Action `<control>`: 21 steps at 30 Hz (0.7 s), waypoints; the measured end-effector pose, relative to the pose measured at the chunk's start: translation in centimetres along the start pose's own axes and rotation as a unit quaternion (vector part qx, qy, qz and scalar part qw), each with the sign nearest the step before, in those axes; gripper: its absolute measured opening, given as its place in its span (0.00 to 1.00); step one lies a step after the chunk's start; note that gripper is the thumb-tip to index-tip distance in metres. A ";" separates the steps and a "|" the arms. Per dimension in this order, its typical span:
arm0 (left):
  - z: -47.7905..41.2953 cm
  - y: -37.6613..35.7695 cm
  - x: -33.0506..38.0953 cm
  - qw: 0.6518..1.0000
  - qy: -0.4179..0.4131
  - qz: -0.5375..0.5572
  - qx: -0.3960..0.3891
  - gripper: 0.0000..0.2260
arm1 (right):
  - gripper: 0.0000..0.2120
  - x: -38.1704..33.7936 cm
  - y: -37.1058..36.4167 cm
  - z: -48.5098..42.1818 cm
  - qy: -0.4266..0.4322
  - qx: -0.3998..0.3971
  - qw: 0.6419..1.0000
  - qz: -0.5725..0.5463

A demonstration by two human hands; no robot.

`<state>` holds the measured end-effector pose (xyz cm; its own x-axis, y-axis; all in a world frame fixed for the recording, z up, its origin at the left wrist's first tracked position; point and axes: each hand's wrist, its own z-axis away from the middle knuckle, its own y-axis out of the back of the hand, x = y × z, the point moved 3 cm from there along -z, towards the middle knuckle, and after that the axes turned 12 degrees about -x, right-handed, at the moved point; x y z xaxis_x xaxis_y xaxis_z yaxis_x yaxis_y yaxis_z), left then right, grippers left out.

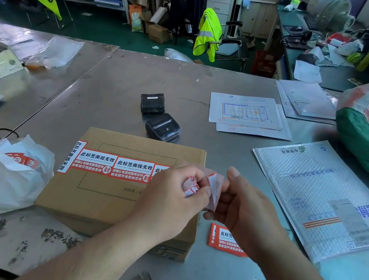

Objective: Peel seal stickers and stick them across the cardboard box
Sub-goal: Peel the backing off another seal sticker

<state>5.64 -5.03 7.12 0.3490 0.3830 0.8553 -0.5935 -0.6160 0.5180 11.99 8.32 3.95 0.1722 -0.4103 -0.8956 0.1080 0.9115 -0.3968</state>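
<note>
Hands: left hand (179,188) and right hand (237,205) pinch one seal sticker (205,186) between fingers, apparently peeling it.
Spare stickers (226,241): just right of the box, on the table (113,94).
Cardboard box (123,185): applied stickers (112,164) span its left and middle (the right stretch is hidden).
Remaining: placing this one.

Box: our brown cardboard box (106,197) lies flat, closed.
Stuck: red-white seal stickers (114,166) run across its top.
Spare: sticker stack (223,241) beside it.

Both hands (206,191) peel sticker (213,188) over box (106,202).
</note>
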 end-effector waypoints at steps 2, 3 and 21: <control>0.0 0.0 0.1 1.000 -0.006 -0.006 -0.003 0.07 | 0.25 -0.1 0.0 0.1 0.003 -0.003 0.999 0.032; -0.1 0.0 0.2 1.000 -0.010 -0.006 -0.005 0.07 | 0.28 0.0 0.1 0.1 0.006 -0.003 0.999 0.047; -0.3 0.9 -1.6 0.957 0.080 0.278 -0.027 0.05 | 0.12 -0.5 0.9 -0.3 0.055 0.085 0.991 0.089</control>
<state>4.34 -6.01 6.26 -0.1449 0.1094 0.9834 -0.6933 -0.7203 -0.0220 11.72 9.41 4.01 0.0971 -0.2299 -0.9683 0.2507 0.9472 -0.1998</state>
